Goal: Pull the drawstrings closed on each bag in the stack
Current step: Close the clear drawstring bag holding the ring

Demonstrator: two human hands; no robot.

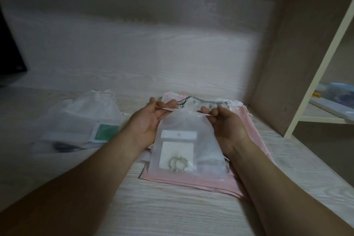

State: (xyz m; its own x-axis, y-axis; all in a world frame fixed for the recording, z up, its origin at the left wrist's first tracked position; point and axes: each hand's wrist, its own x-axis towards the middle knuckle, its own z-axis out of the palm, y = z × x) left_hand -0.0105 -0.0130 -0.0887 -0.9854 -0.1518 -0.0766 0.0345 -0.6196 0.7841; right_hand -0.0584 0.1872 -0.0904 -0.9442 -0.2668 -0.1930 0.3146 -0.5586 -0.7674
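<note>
evidently left hand [149,120] and right hand [227,123] pinch the sheer bag [188,126] drawstrings [167,109] (stack [191,183] beneath mostly hidden).

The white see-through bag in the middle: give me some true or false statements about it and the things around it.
1. The left hand and right hand each pinch a drawstring of the white bag. True.
2. The white bag is empty. False: a card with a gold ornament shows through.
3. Pink bags lie under it. True.
4. The green card lies right of it. False: left.
</note>
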